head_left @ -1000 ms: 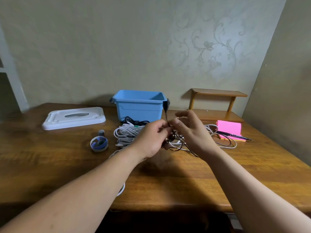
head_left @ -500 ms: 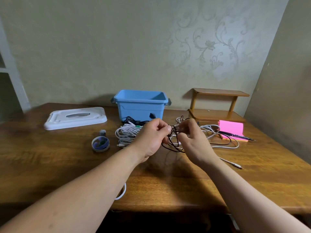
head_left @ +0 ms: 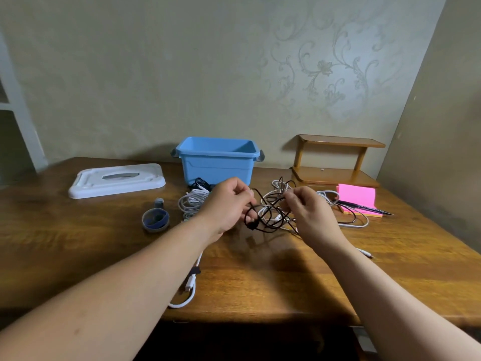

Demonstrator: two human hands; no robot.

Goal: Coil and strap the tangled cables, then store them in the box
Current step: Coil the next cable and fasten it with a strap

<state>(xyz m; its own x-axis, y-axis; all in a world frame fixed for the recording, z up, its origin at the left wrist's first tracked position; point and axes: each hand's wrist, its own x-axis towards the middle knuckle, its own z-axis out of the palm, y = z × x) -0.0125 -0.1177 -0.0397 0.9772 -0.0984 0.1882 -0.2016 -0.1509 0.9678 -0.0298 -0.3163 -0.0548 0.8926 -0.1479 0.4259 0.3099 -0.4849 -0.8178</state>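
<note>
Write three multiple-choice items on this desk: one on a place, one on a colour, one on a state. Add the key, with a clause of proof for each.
1. Where does the white lid lie?
A) on the box
B) on the table, left of the box
C) under the table

2. What colour is the box?
A) red
B) blue
C) green

3. In what state is the black cable that the left hand and right hand hold?
A) loose, tangled loops
B) coiled and strapped
C) stored in the box

Key: 1 B, the lid lies flat on the table, apart from the box; 2 B, its walls and rim are light blue; 3 A, its loops cross between the hands with no strap on them.
</note>
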